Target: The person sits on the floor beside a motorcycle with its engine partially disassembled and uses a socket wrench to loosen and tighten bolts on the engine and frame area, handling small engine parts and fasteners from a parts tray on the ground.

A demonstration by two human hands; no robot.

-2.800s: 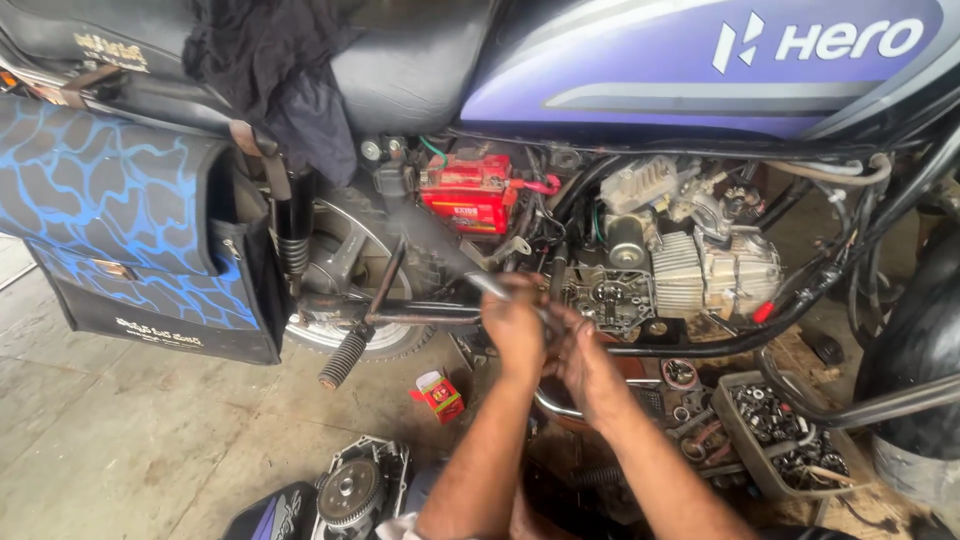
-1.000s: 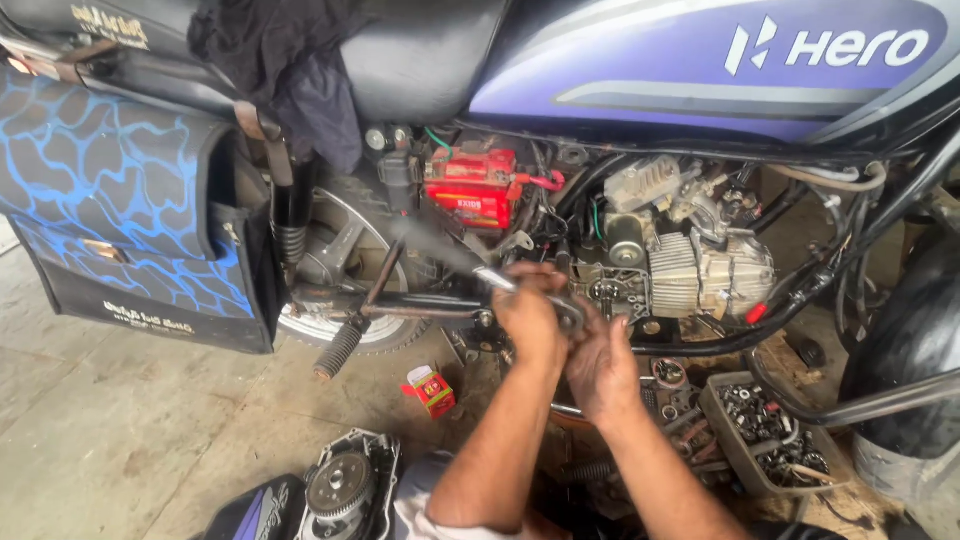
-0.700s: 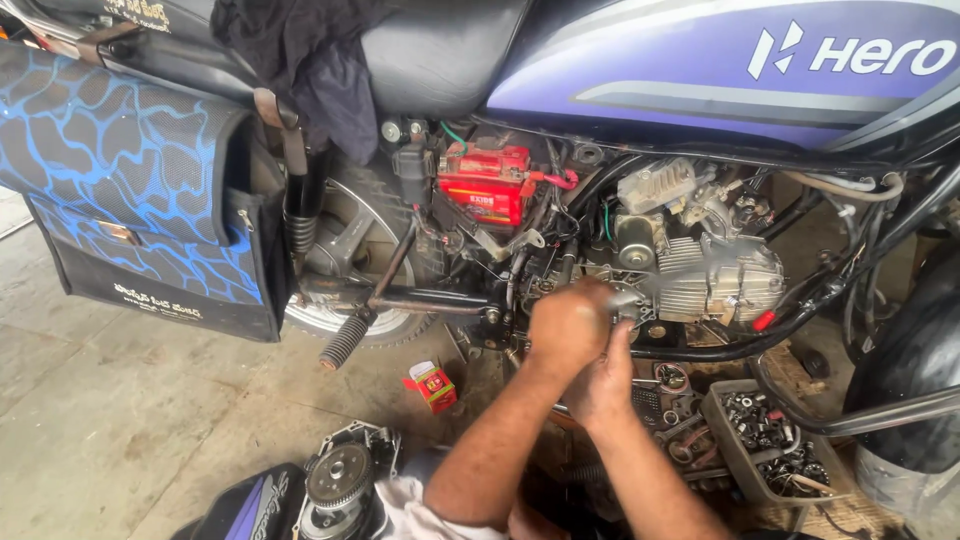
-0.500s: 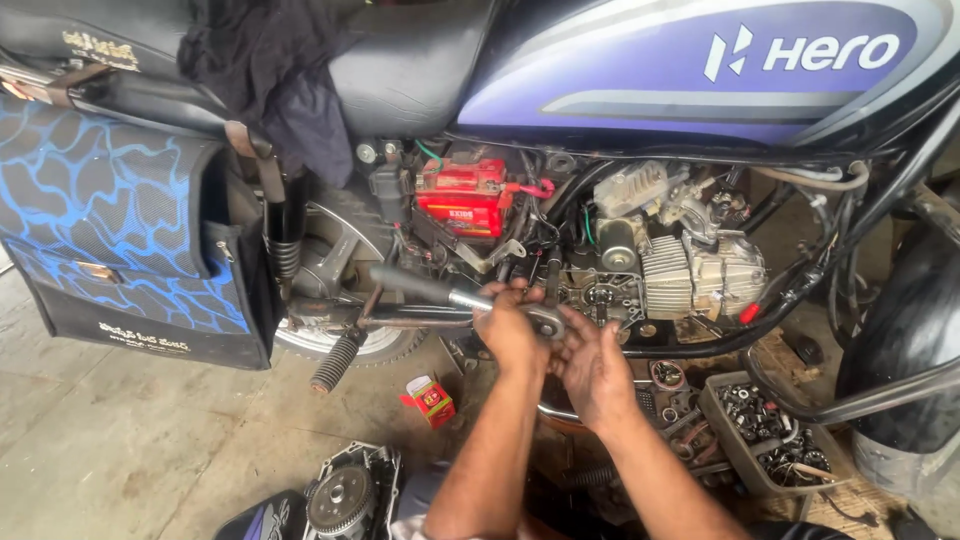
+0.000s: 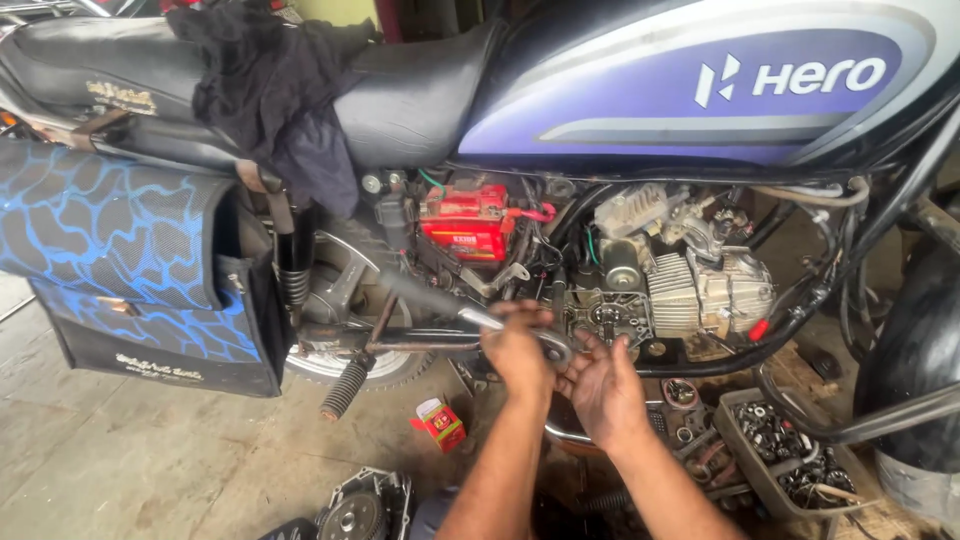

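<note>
A motorcycle with a purple tank (image 5: 640,90) stands side-on with its engine (image 5: 690,290) opened. My left hand (image 5: 517,350) is closed around a metal wrench (image 5: 470,316) with a dark handle that reaches up to the left. The wrench head (image 5: 556,345) sits by the open crankcase (image 5: 605,320). My right hand (image 5: 603,390) is just right of it, fingers spread and touching the wrench head near the case.
A red battery (image 5: 465,225) sits under the black seat (image 5: 400,90), which has a dark cloth (image 5: 275,90) draped on it. A blue patterned saddlebag (image 5: 130,260) hangs at left. A small red box (image 5: 440,422), an engine cover (image 5: 360,510) and a tray of small parts (image 5: 790,465) lie on the floor.
Both hands stayed at the crankcase, shifting slightly right and back. The wrench handle swung a little between frames. The view moved around with my head.
</note>
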